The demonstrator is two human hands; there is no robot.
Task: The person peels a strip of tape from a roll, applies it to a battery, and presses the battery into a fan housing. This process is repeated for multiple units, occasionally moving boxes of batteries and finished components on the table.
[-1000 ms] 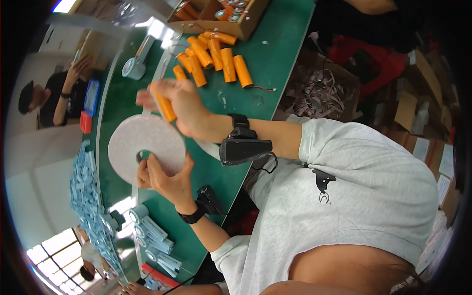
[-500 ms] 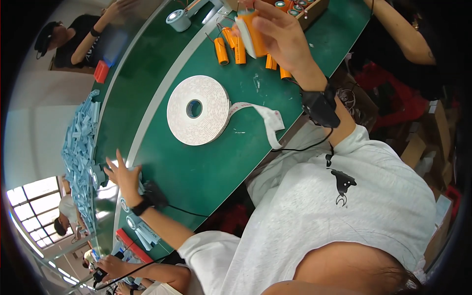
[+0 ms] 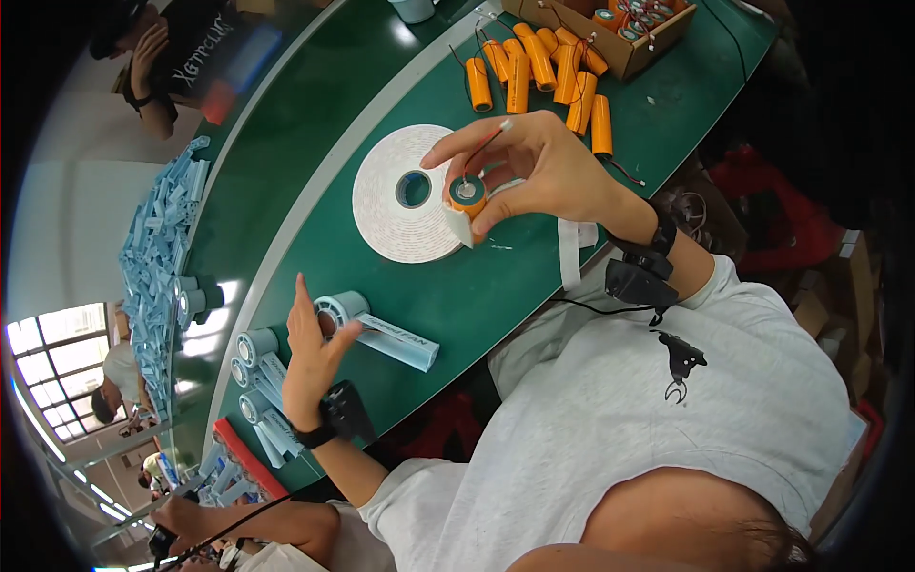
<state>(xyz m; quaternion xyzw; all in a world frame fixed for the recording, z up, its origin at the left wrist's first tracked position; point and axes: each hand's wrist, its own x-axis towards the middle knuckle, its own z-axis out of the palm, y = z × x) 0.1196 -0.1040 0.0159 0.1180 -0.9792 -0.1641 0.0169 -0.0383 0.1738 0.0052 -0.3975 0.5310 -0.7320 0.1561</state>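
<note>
My right hand grips an orange cylindrical battery with red and black wires and a white plug, over the table's middle. A white strip of foam tape is on its side. Behind the hand lies a large white roll of double-sided tape, partly covered by the fingers. My left hand is open with its fingers stretched out, beside a light-blue handheld fan shell with a round head. Whether the thumb touches the shell I cannot tell.
Several orange batteries lie at the back, near a cardboard box of more. More blue fan shells and a red bin are at the left. Blue parts are heaped beyond the rail. A co-worker's arm is at lower left.
My right hand has brought the battery from the far pile toward me, over the table's middle. A blue fan shell now lies beside my left hand, which has moved right, nearer me.
</note>
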